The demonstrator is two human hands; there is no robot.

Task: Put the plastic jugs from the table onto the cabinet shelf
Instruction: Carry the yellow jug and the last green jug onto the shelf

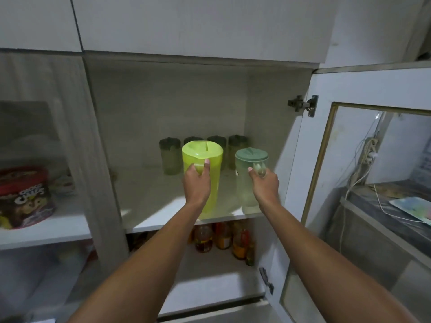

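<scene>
Both hands gripping handles: left hand (197,180) lime jug (202,159), right hand (264,184) seemingly clear jug (247,180).

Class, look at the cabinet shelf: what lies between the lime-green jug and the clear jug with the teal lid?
Head view: bare shelf separates lime-green jug and clear jug; dark-lidded cups stand farther back.

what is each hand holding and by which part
Left hand holds the lime-green plastic jug by its handle; right hand holds the pale green translucent plastic jug by its handle.
</scene>
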